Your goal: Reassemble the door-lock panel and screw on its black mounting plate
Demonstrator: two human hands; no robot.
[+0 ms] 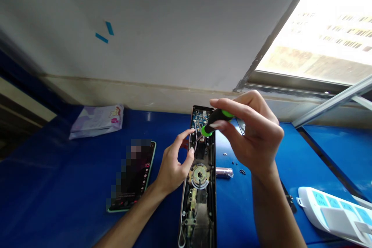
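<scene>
A long, narrow black housing (203, 153), opened up and looking like an electronic door lock, lies lengthwise before me. Inside are a blue circuit board (200, 119), thin wires and a round metal part (200, 175). My left hand (174, 162) grips the housing's left rim, index finger and thumb tips a little apart beside a pale wire. In my right hand (254, 133) is a green and black screwdriver (216, 121), pinched by the handle and tilted. Its shaft points down-left into the housing, below the board; I cannot tell whether the tip sits on a screw.
Several small screws (242, 171) and a shiny cylinder (224, 173) lie right of the housing. A phone (133, 178) and a pale packet (97, 121) are on the left. At lower right stands a white power strip (328, 205). A wall rises behind the blue table (72, 186).
</scene>
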